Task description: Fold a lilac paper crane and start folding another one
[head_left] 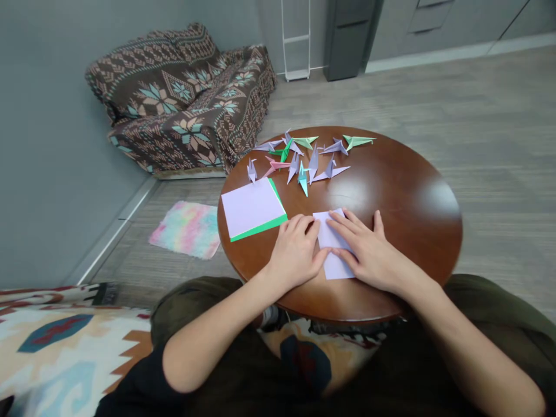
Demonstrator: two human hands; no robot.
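A folded lilac paper sheet [330, 238] lies on the round brown table [408, 202], close to the near edge. My left hand [296, 252] rests on its left side, fingers curled and pressing down on the fold. Over the sheet's right side my right hand [369, 250] lies flat, fingers stretched out toward the upper left. Both hands touch the paper; neither lifts it.
A stack of square paper [252, 208], lilac on top and green beneath, sits left of the hands. Several folded paper cranes [306, 156] are scattered at the table's far side. A patterned sofa [182, 98] stands at the back left, a pastel mat [187, 229] on the floor.
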